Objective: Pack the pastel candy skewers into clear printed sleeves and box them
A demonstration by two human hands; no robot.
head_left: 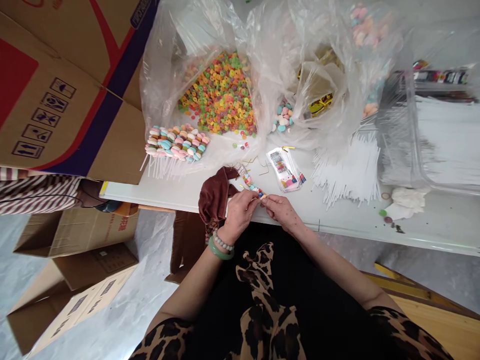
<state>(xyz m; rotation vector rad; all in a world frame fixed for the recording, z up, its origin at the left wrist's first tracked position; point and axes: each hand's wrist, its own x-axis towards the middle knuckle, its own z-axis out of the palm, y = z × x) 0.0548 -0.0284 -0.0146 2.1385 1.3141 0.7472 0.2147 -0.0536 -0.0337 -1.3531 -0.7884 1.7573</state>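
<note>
Left hand (240,211) and right hand (282,212) are pinching near end of slim multicoloured plastic packet (247,179), long axis slanting far-left beside crumpled maroon cloth (213,196).

Under your work, the white rectangular tabletop (172,197) looks smooth and faintly glossy. The slim, clear, printed plastic wrapper (246,178) you hold is shiny, as are the small white printed packets (283,167). Your large, clear plastic bags (165,90) are thin, crinkled and glossy; the crumpled gold foil (321,104) gleams like metal. To your right, the clear rectangular tub (414,145) looks like hard, smooth plastic, and the crumpled white tissue (408,200) is matt, soft paper. The bunched maroon cloth (213,192) has a velvety nap. Your round green bangle (221,255) is polished smooth. The big brown printed box (71,100) is matt cardboard; the yellowish flat panel (442,315) looks like smooth wood.
</note>
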